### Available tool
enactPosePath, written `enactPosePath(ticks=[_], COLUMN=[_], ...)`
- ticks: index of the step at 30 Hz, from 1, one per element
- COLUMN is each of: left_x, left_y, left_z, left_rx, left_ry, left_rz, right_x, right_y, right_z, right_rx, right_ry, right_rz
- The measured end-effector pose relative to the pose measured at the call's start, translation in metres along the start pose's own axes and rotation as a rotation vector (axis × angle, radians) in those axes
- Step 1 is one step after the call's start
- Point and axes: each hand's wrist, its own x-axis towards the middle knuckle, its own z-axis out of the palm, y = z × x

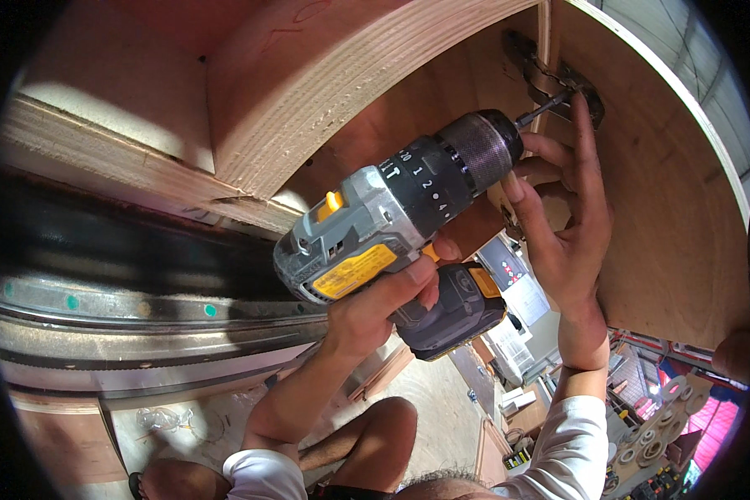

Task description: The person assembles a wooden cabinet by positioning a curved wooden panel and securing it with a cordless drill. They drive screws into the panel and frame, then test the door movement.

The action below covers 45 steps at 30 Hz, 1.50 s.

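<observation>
A grey-and-black cordless drill [417, 196] with yellow patches points up to the right, tilted. My left hand [375, 304] is wrapped around its handle, just above the black battery [454, 321]. From the chuck a thin driver bit [543, 108] reaches to a dark metal hinge [587, 92], which joins a wooden cabinet panel and a door panel [675, 192]. My right hand [571, 217] is raised beside the chuck, its fingers apart. Its index fingertip touches or nearly touches the bit's end at the hinge; any screw there is too small to make out.
A curved plywood edge [342, 92] arches above the drill. Along the left run a dark metal rail [142, 308] and wooden boards. A clear plastic bag [162, 418] lies on the floor at lower left. Shelves with rolls of tape [650, 450] stand at lower right.
</observation>
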Motion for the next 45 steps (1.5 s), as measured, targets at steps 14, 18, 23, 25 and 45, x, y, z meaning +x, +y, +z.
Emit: enactPosePath(ticks=[14,18,23,25,45], left_x=[-0.021,-0.041,-0.065,-0.078,-0.151], left_y=[-0.003,0.006,0.008,0.003,-0.040], left_z=[0.001,0.006,0.008,0.005,-0.018], left_rx=[0.073,0.073,0.237,0.335,0.896], left_ry=[0.070,0.112,0.282,0.318,0.524], left_rz=[-0.049,0.027,0.019,0.005,-0.036], right_x=[-0.006,-0.019,-0.026,-0.021,0.034], right_y=[-0.010,-0.016,0.000,0.009,0.116], right_z=[0.003,0.021,0.047,0.057,0.175], right_rx=[0.141,0.466,1.026,1.175,0.199], right_ry=[0.030,0.077,0.015,-0.059,-0.732], right_rz=[-0.005,0.005,0.357,0.528,0.572])
